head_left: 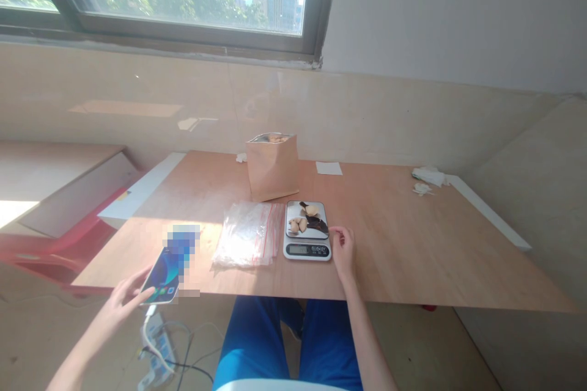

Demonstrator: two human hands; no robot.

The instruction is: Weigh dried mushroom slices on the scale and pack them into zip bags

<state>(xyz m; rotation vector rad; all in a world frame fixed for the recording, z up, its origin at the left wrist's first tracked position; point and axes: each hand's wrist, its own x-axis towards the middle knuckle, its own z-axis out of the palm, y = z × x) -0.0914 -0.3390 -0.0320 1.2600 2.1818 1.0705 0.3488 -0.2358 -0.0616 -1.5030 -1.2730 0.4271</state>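
Holding phone (161, 275) in left hand (127, 294), right hand (343, 249) beside scale (306, 251)

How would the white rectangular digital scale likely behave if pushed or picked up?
The white digital scale looks low and broad, so it probably won't tip or roll. It also appears boxy and rigid, so likely stiff. The loose beige and black pieces on its silvery platform may shift or spill if tilted.

I see a wooden table (389, 244) holding a digital scale (307, 250), with clear bags (248, 235) left of it, a brown bag (274, 170) and white paper (329, 168) behind, crumpled tissue (422, 189) behind-right.
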